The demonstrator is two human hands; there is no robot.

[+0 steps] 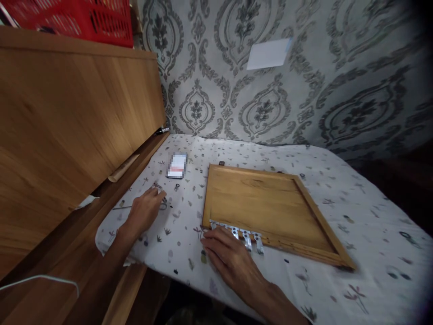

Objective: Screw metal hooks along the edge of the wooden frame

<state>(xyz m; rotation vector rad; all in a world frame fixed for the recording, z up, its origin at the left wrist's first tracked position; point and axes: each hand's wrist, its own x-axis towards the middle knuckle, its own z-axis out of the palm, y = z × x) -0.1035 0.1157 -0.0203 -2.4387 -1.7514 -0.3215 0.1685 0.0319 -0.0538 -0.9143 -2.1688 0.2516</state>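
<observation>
A shallow wooden frame (270, 203) lies flat on a table under a white cloth with small printed motifs (338, 180). Several small metal brackets (243, 234) are lined up along its near edge. My right hand (230, 257) lies flat with its fingers stretched out, the fingertips touching those brackets. Farther left my left hand (145, 210) rests on the cloth, its fingers curled over small metal pieces (164, 204). I cannot tell what is inside them.
A small box (177, 165) lies on the cloth behind my left hand. Wooden furniture (67, 126) rises on the left with a red crate (84, 18) on top. Patterned wallpaper (338, 90) backs the table. A white cable (43, 280) hangs at the lower left.
</observation>
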